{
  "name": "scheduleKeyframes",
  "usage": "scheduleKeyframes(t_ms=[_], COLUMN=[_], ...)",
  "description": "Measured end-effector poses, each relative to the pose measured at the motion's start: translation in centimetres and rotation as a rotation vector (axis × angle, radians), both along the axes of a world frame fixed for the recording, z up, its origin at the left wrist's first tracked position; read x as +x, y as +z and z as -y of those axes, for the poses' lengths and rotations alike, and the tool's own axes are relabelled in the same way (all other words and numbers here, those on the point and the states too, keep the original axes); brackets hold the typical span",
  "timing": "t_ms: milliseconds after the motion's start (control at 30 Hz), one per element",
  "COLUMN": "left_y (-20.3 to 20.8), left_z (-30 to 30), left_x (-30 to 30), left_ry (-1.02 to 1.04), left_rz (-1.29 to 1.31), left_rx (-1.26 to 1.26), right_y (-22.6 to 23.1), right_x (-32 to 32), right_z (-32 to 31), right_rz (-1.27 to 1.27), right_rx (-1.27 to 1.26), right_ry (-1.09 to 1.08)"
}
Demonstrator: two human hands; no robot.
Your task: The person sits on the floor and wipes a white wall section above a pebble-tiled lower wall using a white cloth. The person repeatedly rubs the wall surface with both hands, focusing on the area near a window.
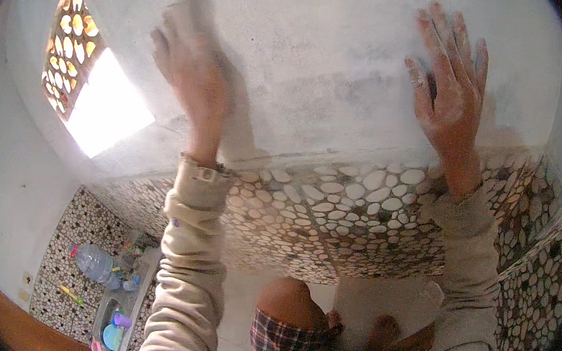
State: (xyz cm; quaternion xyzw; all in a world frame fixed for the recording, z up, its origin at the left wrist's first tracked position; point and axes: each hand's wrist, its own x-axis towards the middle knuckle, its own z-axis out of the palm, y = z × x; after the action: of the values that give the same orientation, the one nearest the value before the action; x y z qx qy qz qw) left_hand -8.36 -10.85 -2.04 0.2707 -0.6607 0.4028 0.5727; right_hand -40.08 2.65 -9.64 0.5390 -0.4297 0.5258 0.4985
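Observation:
My right hand (451,90) lies flat against the pale grey plastered wall (311,14), fingers stretched out and dusted with white powder. To its left, my left hand (196,74) is at the same wall, bent at the fingers and smeared by motion. A greyish patch by its fingertips may be a shadow or something held; I cannot make out which. Between the two hands the wall shows darker, blotchy marks. Both forearms wear long beige sleeves reaching up from the lower edge.
Pebble-patterned tiles (331,215) cover the lower wall. At left, a bright opening (110,106) adjoins a screen with oval holes (69,43). Lower left, a clear plastic bottle (94,262) stands near a basin (106,311) holding a purple cup (122,320). My bent knee (291,303) is below.

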Motion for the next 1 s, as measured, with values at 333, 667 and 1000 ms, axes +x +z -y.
scheduleKeyframes(t_ms=[333,667,1000], left_y=[-1.7,-4.9,-6.6], left_z=[-5.9,-7.1,-9.0], left_x=[-7.7,-7.6,-8.9], left_ry=[0.702,0.386,-0.092], left_rz=[0.089,0.188,0.644], left_rx=[0.023,-0.024,0.028], right_y=[0.1,-0.1,-0.3], right_x=[-0.9,-1.1,-1.0], right_z=[0.3,0.4,1.1], right_rz=[0.0,-0.041,-0.031], right_rx=[-0.045,-0.074,-0.104], right_ry=[-0.016,0.042,0.102])
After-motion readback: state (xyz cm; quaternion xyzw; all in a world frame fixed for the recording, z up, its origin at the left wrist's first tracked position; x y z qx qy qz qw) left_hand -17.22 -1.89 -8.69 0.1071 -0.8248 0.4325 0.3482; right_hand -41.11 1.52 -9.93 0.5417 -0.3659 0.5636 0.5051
